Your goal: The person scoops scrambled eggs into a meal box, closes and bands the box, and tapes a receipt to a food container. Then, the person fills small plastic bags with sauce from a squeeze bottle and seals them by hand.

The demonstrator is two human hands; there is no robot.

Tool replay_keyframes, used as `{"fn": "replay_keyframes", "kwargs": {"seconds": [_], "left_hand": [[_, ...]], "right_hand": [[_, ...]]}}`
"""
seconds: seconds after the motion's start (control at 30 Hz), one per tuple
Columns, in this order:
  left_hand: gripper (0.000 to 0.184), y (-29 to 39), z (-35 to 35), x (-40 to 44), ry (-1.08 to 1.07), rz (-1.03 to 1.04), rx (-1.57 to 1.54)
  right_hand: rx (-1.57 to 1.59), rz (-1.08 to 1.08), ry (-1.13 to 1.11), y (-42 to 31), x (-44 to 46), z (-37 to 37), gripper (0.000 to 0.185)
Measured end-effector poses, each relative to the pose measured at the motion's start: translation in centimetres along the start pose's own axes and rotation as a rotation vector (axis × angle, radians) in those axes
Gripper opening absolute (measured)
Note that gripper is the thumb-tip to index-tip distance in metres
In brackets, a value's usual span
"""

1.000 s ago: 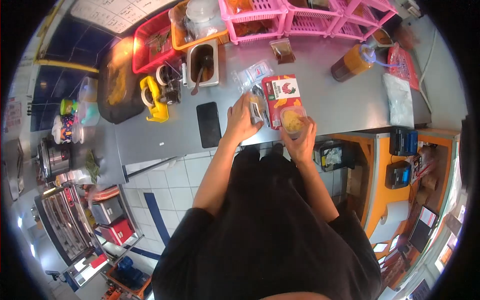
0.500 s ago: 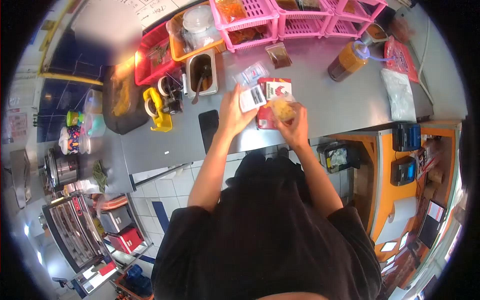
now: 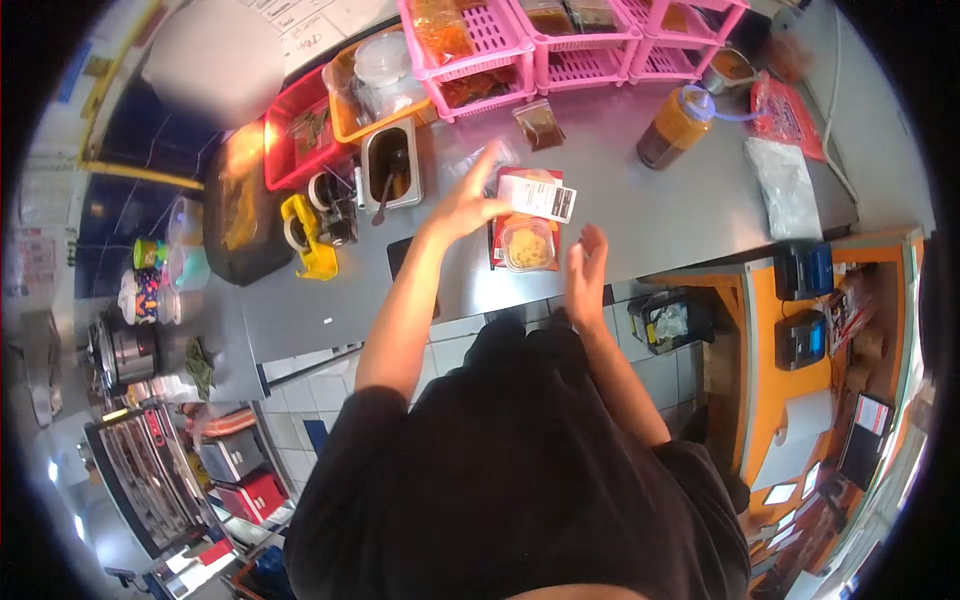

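A clear tub of pale yellow food (image 3: 528, 246) sits on the lower half of a red printed box (image 3: 497, 257) on the steel counter. A white printed slip (image 3: 540, 198) lies across the upper part of that box. My left hand (image 3: 462, 208) is open at the slip's left edge, index finger stretched forward and thumb apart. The thumb tip meets the slip's edge, though I cannot tell whether it presses on it. To the right of the tub, my right hand (image 3: 587, 268) is open and holds nothing, its fingers extended. A clear plastic packet (image 3: 480, 160) is partly behind my left hand.
A dark phone (image 3: 400, 262) lies beside my left forearm. Leftward stand a yellow tape dispenser (image 3: 318, 258) and a steel container with a ladle (image 3: 408, 160). Pink racks (image 3: 480, 50) line the back. A sauce bottle (image 3: 672, 130) and white plastic bag (image 3: 780, 190) are at right.
My right hand has let go of the tub, now on the red box, and drawn back. The slip has left my left hand's grasp and lies over the box; both hands' fingers have opened.
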State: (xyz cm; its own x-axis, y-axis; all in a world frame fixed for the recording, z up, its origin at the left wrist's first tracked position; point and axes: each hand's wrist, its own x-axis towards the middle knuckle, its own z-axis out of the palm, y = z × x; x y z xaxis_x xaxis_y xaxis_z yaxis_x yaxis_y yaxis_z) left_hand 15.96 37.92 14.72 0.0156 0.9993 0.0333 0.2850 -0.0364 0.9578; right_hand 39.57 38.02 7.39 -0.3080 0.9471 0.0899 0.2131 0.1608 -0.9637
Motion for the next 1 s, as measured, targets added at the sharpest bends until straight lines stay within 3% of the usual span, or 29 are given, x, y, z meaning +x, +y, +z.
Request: {"fn": "replay_keyframes", "kwargs": {"seconds": [0.07,0.13,0.17,0.2,0.27,0.33,0.53,0.6,0.67,0.73,0.77,0.8,0.87,0.9,0.93,1.0], "left_hand": [[0.058,0.8,2.0,-1.9,0.552,-0.225,-0.261],[0.06,-3.7,4.8,-4.4,0.458,-0.396,-0.687],[0.062,-5.1,6.7,-5.3,0.444,-0.397,-0.661],[0.067,-2.1,7.4,-5.4,0.445,-0.506,-0.514],[0.073,-4.2,8.5,-5.6,0.518,-0.465,-0.291],[0.075,-3.6,9.3,-5.7,0.699,-0.429,-0.081],[0.065,-5.7,6.8,-5.3,0.987,-0.589,0.247],[0.063,-4.0,5.3,-5.6,0.83,-0.76,0.266],[0.063,-3.2,4.9,-6.6,0.898,-0.72,0.328],[0.062,-1.8,4.8,-8.3,1.04,-0.64,0.308],[0.053,-3.6,5.2,-9.4,1.202,-0.468,0.427],[0.04,-3.8,5.5,-11.0,1.22,-0.581,0.529],[0.063,-3.9,6.2,-14.5,1.169,-0.684,0.896],[0.092,-4.7,6.3,-15.7,1.064,-0.857,0.904],[0.101,-5.1,6.6,-16.7,0.983,-0.976,0.946],[0.106,-6.3,5.6,-18.2,0.846,-0.987,0.794]], "right_hand": [[0.216,0.058,-0.064,0.4,1.4,0.2,0.071],[0.437,0.097,-0.164,0.4,3.8,1.2,0.066],[0.547,0.115,-0.227,0.3,4.8,1.9,0.064],[0.655,0.135,-0.295,0.2,5.3,2.5,0.063],[0.552,0.123,-0.334,0.5,6.2,3.1,0.058],[0.578,0.273,-0.424,1.0,6.8,4.3,0.058],[0.494,0.307,-0.541,-0.1,7.2,8.6,0.061],[0.404,0.352,-0.577,0.0,7.5,9.3,0.063],[0.742,0.245,-0.642,1.2,8.1,9.7,0.07],[0.804,0.215,-0.592,0.5,7.7,8.6,0.081],[0.757,0.283,-0.484,3.9,7.8,8.2,0.084],[0.709,0.349,-0.383,7.8,8.0,7.8,0.088],[0.71,0.387,-0.378,7.3,6.9,4.8,0.088],[0.599,0.38,-0.382,7.6,6.7,3.7,0.088],[0.491,0.358,-0.375,7.7,6.6,2.9,0.087],[0.73,0.525,-0.283,6.9,6.2,1.7,0.085]]}}
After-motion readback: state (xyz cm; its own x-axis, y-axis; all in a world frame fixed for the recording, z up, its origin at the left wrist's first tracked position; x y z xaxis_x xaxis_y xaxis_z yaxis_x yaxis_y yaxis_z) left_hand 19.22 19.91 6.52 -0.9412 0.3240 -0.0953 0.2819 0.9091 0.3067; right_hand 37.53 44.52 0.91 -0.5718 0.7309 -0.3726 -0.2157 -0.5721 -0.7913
